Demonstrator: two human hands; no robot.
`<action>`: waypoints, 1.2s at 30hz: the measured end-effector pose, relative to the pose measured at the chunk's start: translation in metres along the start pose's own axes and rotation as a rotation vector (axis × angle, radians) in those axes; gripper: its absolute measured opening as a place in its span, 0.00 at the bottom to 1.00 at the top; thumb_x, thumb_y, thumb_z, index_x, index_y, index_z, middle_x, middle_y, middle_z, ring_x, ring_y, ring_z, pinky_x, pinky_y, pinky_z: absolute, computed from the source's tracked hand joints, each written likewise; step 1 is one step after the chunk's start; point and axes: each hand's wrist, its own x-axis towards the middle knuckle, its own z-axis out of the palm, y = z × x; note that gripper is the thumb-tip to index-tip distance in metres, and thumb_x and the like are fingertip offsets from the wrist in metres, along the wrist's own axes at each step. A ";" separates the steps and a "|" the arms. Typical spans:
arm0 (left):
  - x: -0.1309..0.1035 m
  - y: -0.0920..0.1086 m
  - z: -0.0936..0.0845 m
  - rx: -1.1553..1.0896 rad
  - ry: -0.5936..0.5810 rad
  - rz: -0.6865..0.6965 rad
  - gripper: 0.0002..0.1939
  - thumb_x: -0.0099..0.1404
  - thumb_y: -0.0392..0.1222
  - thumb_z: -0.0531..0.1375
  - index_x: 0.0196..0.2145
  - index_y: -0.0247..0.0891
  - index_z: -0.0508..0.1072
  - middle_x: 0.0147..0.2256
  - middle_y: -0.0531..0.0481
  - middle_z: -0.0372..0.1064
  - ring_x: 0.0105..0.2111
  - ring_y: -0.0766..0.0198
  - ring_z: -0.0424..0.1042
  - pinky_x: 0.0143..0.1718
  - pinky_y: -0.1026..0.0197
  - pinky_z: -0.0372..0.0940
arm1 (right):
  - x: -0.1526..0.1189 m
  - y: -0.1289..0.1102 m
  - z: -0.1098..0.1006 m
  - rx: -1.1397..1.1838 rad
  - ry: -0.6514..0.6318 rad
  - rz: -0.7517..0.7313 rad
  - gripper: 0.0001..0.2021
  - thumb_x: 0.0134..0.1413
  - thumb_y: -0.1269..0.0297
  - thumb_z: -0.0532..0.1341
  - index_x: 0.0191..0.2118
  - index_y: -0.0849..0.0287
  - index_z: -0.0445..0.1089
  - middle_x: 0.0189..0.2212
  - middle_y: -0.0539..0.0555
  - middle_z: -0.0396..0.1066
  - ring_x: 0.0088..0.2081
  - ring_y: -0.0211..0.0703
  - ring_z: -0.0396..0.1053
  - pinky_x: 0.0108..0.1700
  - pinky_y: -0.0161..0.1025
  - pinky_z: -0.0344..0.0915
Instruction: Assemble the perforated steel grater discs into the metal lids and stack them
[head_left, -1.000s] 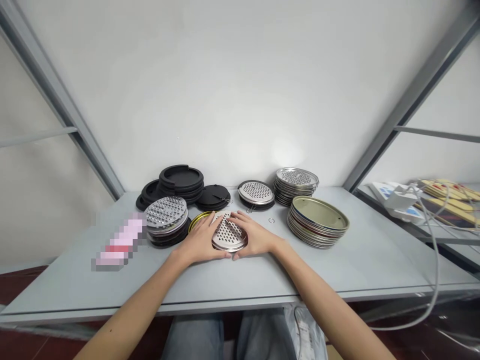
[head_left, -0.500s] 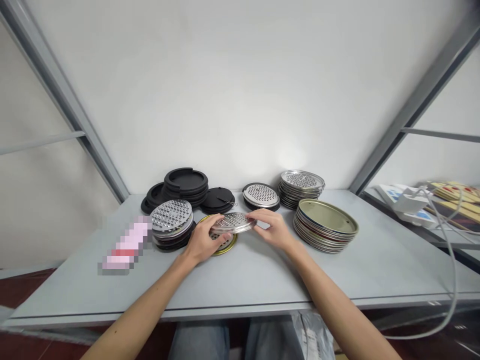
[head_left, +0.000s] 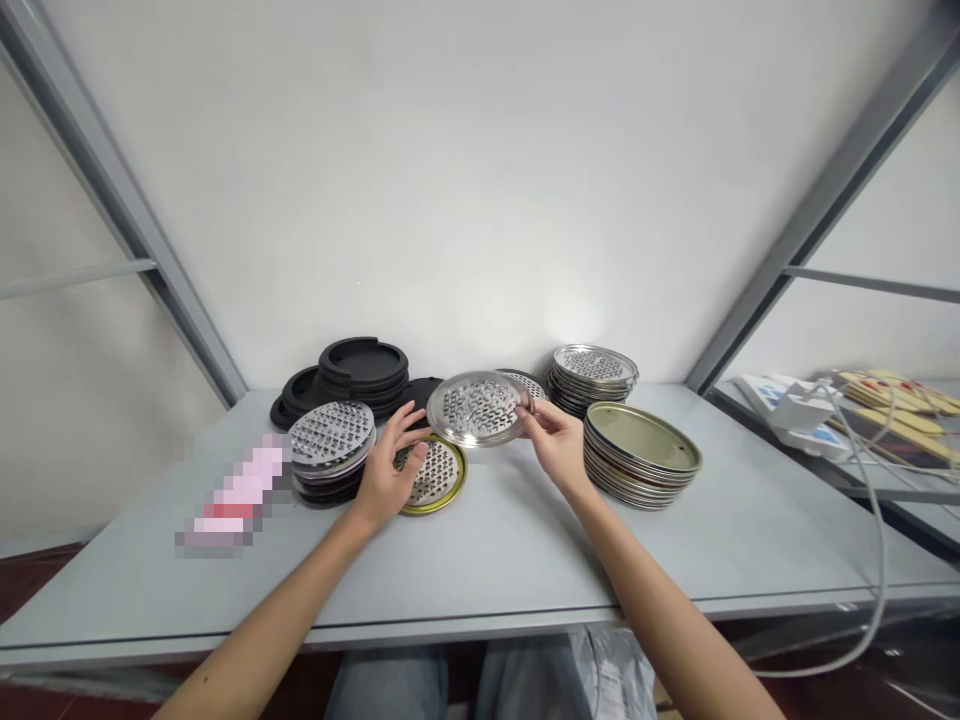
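Note:
A round silver grater disc [head_left: 480, 408] is lifted above the table and tilted, its holed face toward me. My right hand [head_left: 556, 440] pinches its right edge between thumb and fingers. Just left of the disc, my left hand [head_left: 390, 475] has its fingers spread and holds nothing. Beneath and beside that hand lies a yellow-rimmed grater disc [head_left: 439, 475], partly covered by the fingers. At its left stands a stack topped by a silver grater disc [head_left: 332, 433]. To the right is a stack of round lids with an olive top [head_left: 641, 437].
Black round holders [head_left: 364, 362] are piled at the back left. More silver grater discs [head_left: 595, 366] stand stacked at the back right. The grey table [head_left: 480, 570] meets a white wall. A pixelated pink item [head_left: 247, 485] lies left; a white cable [head_left: 877, 560] hangs right.
The silver disc has moved up and tilted toward me in my right hand. My left hand has let go of it and moved slightly left, uncovering more of the yellow-rimmed disc.

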 end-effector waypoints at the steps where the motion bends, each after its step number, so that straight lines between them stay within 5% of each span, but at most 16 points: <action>1: -0.001 0.001 0.001 0.067 -0.020 0.029 0.31 0.66 0.48 0.57 0.63 0.42 0.50 0.58 0.38 0.59 0.51 0.54 0.69 0.53 0.49 0.62 | 0.002 -0.001 0.000 0.063 0.009 0.090 0.15 0.47 0.54 0.66 0.38 0.59 0.77 0.35 0.55 0.76 0.35 0.48 0.74 0.32 0.43 0.76; 8: -0.005 -0.001 0.005 0.431 -0.059 0.078 0.55 0.53 0.50 0.68 0.67 0.43 0.38 0.62 0.38 0.53 0.59 0.47 0.60 0.58 0.48 0.58 | -0.002 -0.001 0.007 0.243 -0.208 0.404 0.19 0.42 0.51 0.68 0.37 0.61 0.76 0.34 0.55 0.75 0.32 0.42 0.71 0.26 0.36 0.73; 16: -0.006 -0.005 0.003 0.399 -0.026 0.038 0.58 0.52 0.47 0.69 0.67 0.40 0.34 0.63 0.36 0.51 0.62 0.48 0.54 0.60 0.48 0.54 | -0.011 0.001 0.019 0.181 -0.326 0.383 0.30 0.45 0.57 0.67 0.56 0.54 0.63 0.46 0.57 0.71 0.31 0.39 0.71 0.26 0.35 0.70; 20: -0.006 -0.002 0.004 0.371 -0.047 -0.034 0.64 0.45 0.52 0.72 0.67 0.39 0.35 0.63 0.36 0.51 0.62 0.46 0.53 0.60 0.45 0.52 | -0.009 -0.002 0.014 0.144 -0.366 0.340 0.27 0.52 0.51 0.61 0.57 0.54 0.62 0.56 0.60 0.64 0.48 0.52 0.69 0.32 0.39 0.73; 23: -0.005 0.000 0.003 0.325 -0.030 -0.119 0.63 0.44 0.54 0.72 0.67 0.40 0.38 0.62 0.37 0.53 0.62 0.45 0.54 0.61 0.44 0.52 | -0.008 -0.004 0.007 0.095 -0.466 0.227 0.31 0.53 0.50 0.60 0.61 0.52 0.58 0.63 0.59 0.54 0.60 0.57 0.59 0.45 0.48 0.72; 27: -0.003 -0.003 0.001 0.184 0.016 -0.107 0.53 0.49 0.53 0.70 0.65 0.37 0.48 0.61 0.38 0.56 0.61 0.47 0.56 0.60 0.48 0.54 | -0.007 -0.002 0.000 -0.091 -0.580 -0.027 0.41 0.46 0.52 0.67 0.64 0.53 0.52 0.64 0.60 0.53 0.59 0.57 0.59 0.54 0.51 0.66; 31: -0.001 -0.007 0.000 0.065 -0.005 -0.111 0.50 0.49 0.53 0.69 0.63 0.35 0.52 0.59 0.37 0.59 0.59 0.48 0.60 0.59 0.50 0.56 | -0.007 -0.002 -0.002 -0.252 -0.504 -0.214 0.37 0.43 0.49 0.68 0.60 0.53 0.60 0.58 0.60 0.62 0.58 0.58 0.62 0.53 0.53 0.66; 36: -0.001 -0.010 0.000 -0.031 -0.021 -0.157 0.46 0.50 0.55 0.68 0.60 0.31 0.56 0.56 0.34 0.62 0.57 0.47 0.62 0.59 0.49 0.57 | -0.013 -0.010 0.001 -0.421 -0.385 -0.437 0.35 0.45 0.47 0.66 0.59 0.51 0.63 0.68 0.58 0.39 0.66 0.63 0.41 0.63 0.60 0.50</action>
